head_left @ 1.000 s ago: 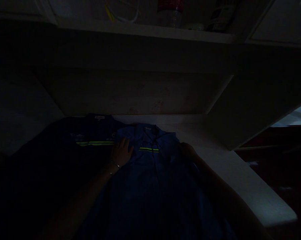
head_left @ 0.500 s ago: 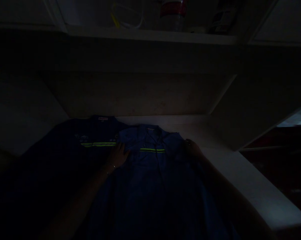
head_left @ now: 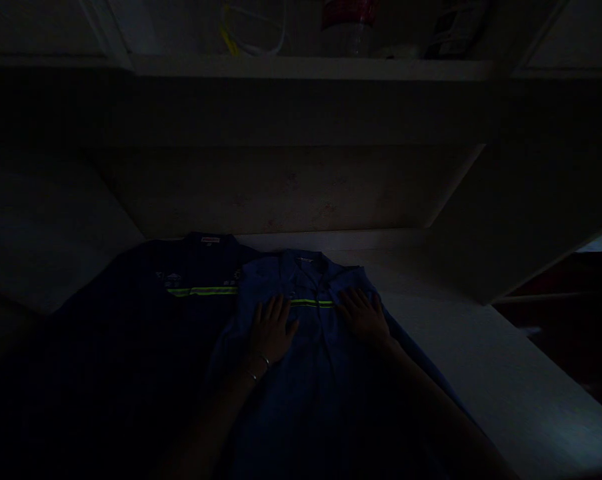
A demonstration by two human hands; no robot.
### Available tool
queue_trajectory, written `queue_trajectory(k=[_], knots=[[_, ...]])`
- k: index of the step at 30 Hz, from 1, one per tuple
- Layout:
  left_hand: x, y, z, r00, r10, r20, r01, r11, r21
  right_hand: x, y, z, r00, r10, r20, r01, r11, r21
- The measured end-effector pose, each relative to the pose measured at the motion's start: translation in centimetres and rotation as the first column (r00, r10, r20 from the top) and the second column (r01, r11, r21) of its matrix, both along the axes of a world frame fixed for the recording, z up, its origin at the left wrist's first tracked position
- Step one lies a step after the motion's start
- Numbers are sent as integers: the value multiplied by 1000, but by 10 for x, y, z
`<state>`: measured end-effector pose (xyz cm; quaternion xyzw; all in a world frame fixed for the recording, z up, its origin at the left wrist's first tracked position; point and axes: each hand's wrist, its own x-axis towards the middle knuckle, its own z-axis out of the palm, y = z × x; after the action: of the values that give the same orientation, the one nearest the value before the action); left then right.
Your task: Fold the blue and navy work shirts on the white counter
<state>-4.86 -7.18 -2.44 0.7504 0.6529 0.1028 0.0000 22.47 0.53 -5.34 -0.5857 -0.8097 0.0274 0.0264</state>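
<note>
The scene is very dark. A blue shirt (head_left: 311, 373) with a yellow-green reflective stripe lies flat in front of me, collar away from me. My left hand (head_left: 271, 330), a thin bracelet at its wrist, lies flat and open on the shirt's chest left of the stripe. My right hand (head_left: 363, 313) lies flat and open on the chest to the right of the stripe. A darker navy shirt (head_left: 145, 320) with a similar stripe lies spread to the left, partly under the blue one.
Both shirts rest on a pale surface (head_left: 481, 347) inside a recessed nook with a back wall (head_left: 281, 193). A shelf (head_left: 305, 67) overhead carries a bottle (head_left: 349, 23) and coiled tubing (head_left: 253, 30). The surface's edge runs down the right side.
Both hands moved inward from the blue shirt's shoulders onto its chest, beside the stripe. The view shifted slightly.
</note>
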Motion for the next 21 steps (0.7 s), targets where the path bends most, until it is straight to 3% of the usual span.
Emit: queue_trajectory(k=[7,11,14,17,19,21], knots=[[-3,7,0,1000,-11,-21,11,1000,-2,0,2,18,992,1,-126,-1,1000,-3],[2,-8,23,1000,14,23,-14,1000,9,7,-3,32,915,-60,-398,95,993,71],[4,-62,49,990,4,140,-12,998,55,26,-34,45,756,-175,-631,277,959,66],[-6,-147,58,963,80,256,-81,997,-8,64,-100,56,543,-344,-766,419,902,-107],[-20,-203,49,938,258,231,-249,966,-68,99,-157,55,450,-508,-734,559,801,-212],[-36,-246,35,923,354,149,-344,935,-88,135,-214,44,341,-649,-680,713,650,-262]])
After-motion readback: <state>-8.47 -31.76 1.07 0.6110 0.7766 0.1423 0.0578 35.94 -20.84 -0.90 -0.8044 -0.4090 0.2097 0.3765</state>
